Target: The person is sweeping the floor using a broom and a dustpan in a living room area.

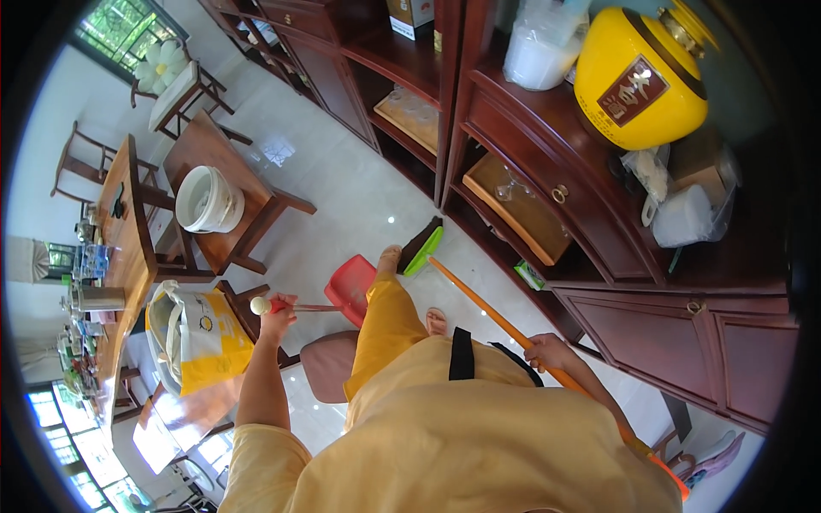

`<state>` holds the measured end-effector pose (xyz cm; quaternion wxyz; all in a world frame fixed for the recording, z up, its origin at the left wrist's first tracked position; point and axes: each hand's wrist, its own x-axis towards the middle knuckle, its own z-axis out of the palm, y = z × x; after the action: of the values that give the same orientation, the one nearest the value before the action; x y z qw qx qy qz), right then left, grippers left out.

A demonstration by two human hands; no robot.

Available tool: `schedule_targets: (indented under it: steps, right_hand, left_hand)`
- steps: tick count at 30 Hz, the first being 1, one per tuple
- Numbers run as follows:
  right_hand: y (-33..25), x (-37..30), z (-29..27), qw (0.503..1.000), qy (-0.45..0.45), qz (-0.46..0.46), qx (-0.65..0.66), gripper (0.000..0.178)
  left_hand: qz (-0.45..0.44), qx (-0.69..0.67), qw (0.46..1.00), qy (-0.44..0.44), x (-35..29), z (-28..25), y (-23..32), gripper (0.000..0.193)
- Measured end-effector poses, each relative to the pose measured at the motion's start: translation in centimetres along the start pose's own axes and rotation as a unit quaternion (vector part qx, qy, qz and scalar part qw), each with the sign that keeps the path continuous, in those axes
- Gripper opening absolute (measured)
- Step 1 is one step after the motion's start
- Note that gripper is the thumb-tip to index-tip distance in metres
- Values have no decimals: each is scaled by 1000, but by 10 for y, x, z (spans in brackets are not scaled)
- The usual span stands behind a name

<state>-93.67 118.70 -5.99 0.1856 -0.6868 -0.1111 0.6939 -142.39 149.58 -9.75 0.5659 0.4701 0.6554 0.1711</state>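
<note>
Dark red wooden cabinet (611,333) runs along the right. On its top: big yellow jar (637,73), a white container (539,64) in clear plastic, bagged bits beside the jar. Open shelf below has a wooden tray (517,209) with clear glassware; green packet (529,275) lower down. Left side: white bucket (209,201) on a low worktop (227,248), yellow-and-white bag (205,342) near the left forearm, long worktop (128,244) crowded with bottles and jars, too small to sort. Brown stool seat (329,366) just beside the yellow trouser leg (376,325); the leg overlaps the dustpan's edge, and one foot (391,258) sits between dustpan and broom head, so floor space is tight there.

Floor (338,188) pale, glossy, reflecting light. Cabinet wood polished, brass-coloured pulls. Jar rounded, shiny; bucket looks plastic.

Broom (483,306): long orange stick, bright green head, dark bristles, head on the floor near the cabinet base. Dustpan (349,286): red pan, thin handle, pale round knob, pan low by the foot.

Left hand (278,316): grip closed round the dustpan handle near the knob. Right hand (549,353): grip wrapped round the broom stick, beside the waist.
</note>
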Motion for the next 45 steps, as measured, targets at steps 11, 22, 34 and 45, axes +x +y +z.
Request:
schedule_targets:
  steps: [11,22,34,45]
  right_hand:
    - [39,-78,-3,1000,15,-3,16,14]
    - [55,-30,-4,1000,-2,3,-23,11]
    - [59,-26,-3,1000,15,7,-16,11]
    - [56,-60,4,999,26,-6,-29,9]
  left_hand:
    - [-1,33,999,-14,10,16,19,20]
    - [-8,49,998,-32,-2,22,23,21]
    - [-6,52,997,-58,6,13,20,21]
    - [-23,89,994,-56,2,35,44,18]
